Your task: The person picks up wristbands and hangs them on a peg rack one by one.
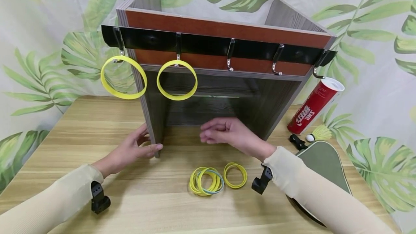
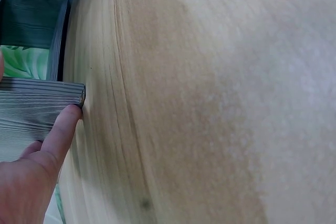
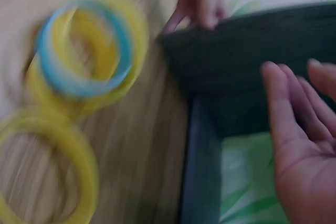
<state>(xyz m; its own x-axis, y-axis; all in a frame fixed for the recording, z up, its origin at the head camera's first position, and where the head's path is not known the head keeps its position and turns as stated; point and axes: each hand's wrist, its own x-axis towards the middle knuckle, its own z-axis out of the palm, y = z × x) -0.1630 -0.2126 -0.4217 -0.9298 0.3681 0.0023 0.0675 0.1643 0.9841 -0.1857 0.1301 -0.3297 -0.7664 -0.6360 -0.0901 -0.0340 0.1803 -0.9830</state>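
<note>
My left hand (image 1: 134, 146) rests against the grey wooden side panel (image 1: 150, 118) of a small shelf unit, its thumb at the lower front edge. The left wrist view shows a straight digit touching the panel's corner (image 2: 76, 95). My right hand (image 1: 227, 133), with loosely bent fingers and nothing in them, hovers before the unit's lower opening. Below it on the table lie a pile of yellow rings with a blue one (image 1: 205, 181) and a separate yellow group (image 1: 235, 175). Yellow rings hang from the far-left hook (image 1: 123, 77) and the hook beside it (image 1: 177, 80).
A black rail (image 1: 204, 46) with several metal hooks spans the unit's front. To the right are a red tube (image 1: 313, 107), a shuttlecock (image 1: 319, 133), a small black object (image 1: 297, 142) and a green case (image 1: 328, 161). Leaf-patterned cloth (image 1: 39, 21) covers the wall.
</note>
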